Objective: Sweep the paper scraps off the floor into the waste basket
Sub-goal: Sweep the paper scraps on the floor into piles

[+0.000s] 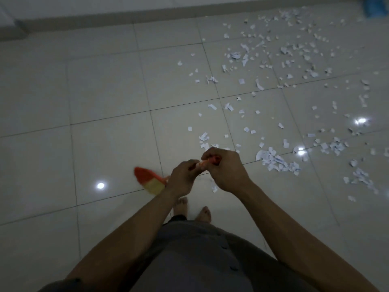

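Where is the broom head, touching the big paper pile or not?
Apart: the head view shows the broom head left, the paper pile far right, bare tiles between.

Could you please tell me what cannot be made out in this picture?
Head view throughout.
1. The broom handle: mostly hidden inside the left hand and right hand gripping it.
2. The broom head: blurred, partly behind the left hand.
3. A blue thing in the top right corner: cut off by the edge and blurred; whether it is the basket is unclear.
4. The far scraps: too small and blurred to count.
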